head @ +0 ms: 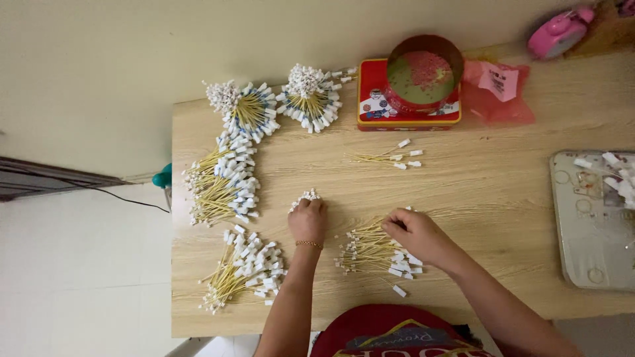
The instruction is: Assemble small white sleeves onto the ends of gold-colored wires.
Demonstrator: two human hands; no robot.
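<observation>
While left hand point(307, 220) fingers clench a stick bundle point(304, 197), right hand point(411, 233) pinches loose sticks point(370, 250).

Left hand point(307, 220): closed in a fist, knuckles up, fingers curled around a small bunch held upright.
Left wrist: straight, with a thin gold bracelet around it.
Left forearm: bare, reaching up from the lower edge of the view.
Right hand point(415, 233): palm down, fingers bent and pinched together at the tips.
Right forearm: bare, coming in slantwise from the lower right corner.
Hands: near each other, not touching.
</observation>
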